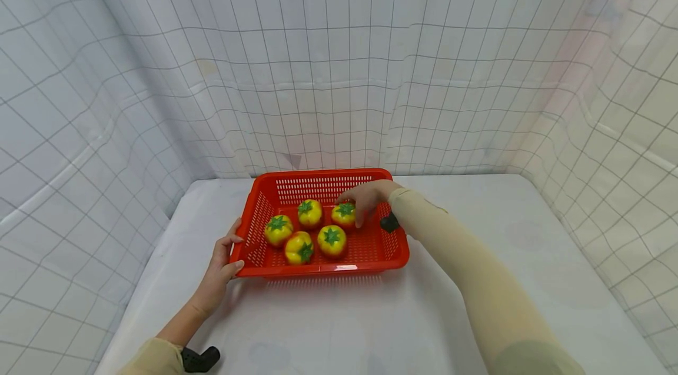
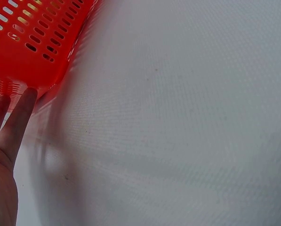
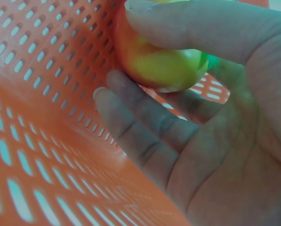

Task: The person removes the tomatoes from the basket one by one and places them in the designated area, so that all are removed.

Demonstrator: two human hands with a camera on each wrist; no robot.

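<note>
A red plastic basket (image 1: pixel 323 269) with slotted walls stands on the white table. Several yellow-and-red, tomato-like fruits with green leafy tops lie in it, among them a front fruit (image 1: pixel 332 241) and a left fruit (image 1: pixel 278 230). My left hand (image 1: pixel 216 275) holds the basket's left rim near the front corner, thumb on top; two of its fingers (image 2: pixel 19 122) lie along the outside wall. Inside the basket, my right hand (image 1: pixel 368 199) holds the back right fruit (image 1: pixel 344 216). In the right wrist view, the thumb lies over this fruit (image 3: pixel 168 68) and the fingers curl beneath it.
A white table (image 1: pixel 477 234) carries the basket. White grid-patterned curtains (image 1: pixel 339 69) hang behind and along both sides. A black wrist device (image 1: pixel 200 359) sits on the left wrist and another dark device (image 1: pixel 389 222) on the right.
</note>
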